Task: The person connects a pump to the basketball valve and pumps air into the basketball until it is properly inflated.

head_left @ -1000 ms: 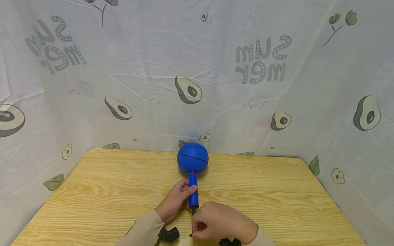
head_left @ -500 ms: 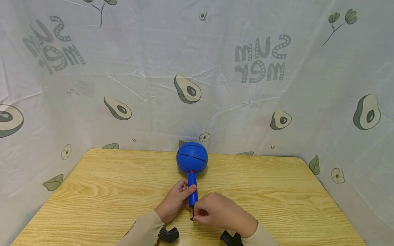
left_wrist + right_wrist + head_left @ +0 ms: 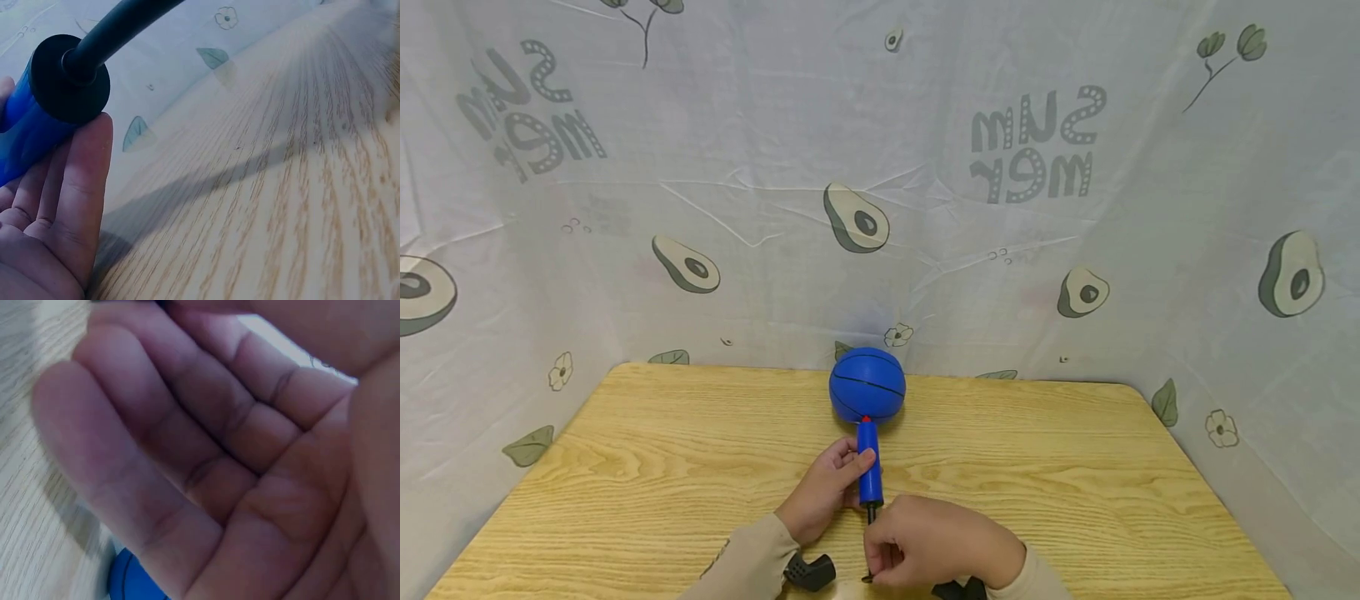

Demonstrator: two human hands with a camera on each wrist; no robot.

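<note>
A blue ball [image 3: 867, 385] with black seam lines sits near the table's back edge. Against its front, a blue hand pump [image 3: 869, 467] points at it, with a small red tip [image 3: 866, 419] touching the ball. My left hand [image 3: 827, 487] grips the pump barrel, thumb on top; the left wrist view shows its black end cap [image 3: 69, 81] and black rod [image 3: 119, 37]. My right hand [image 3: 936, 542] pinches the pump's handle [image 3: 868, 578] at the rod's near end, the rod drawn well out. Most of the handle is hidden by the fingers.
The wooden table [image 3: 1037, 467] spreads to both sides of my hands. A printed cloth [image 3: 760, 250] hangs behind and around it. Black wrist devices [image 3: 811, 572] sit by both sleeves.
The right hand pushed the pump handle in toward the barrel, then drew it back out toward me. The left hand, barrel and ball stayed nearly in place.
</note>
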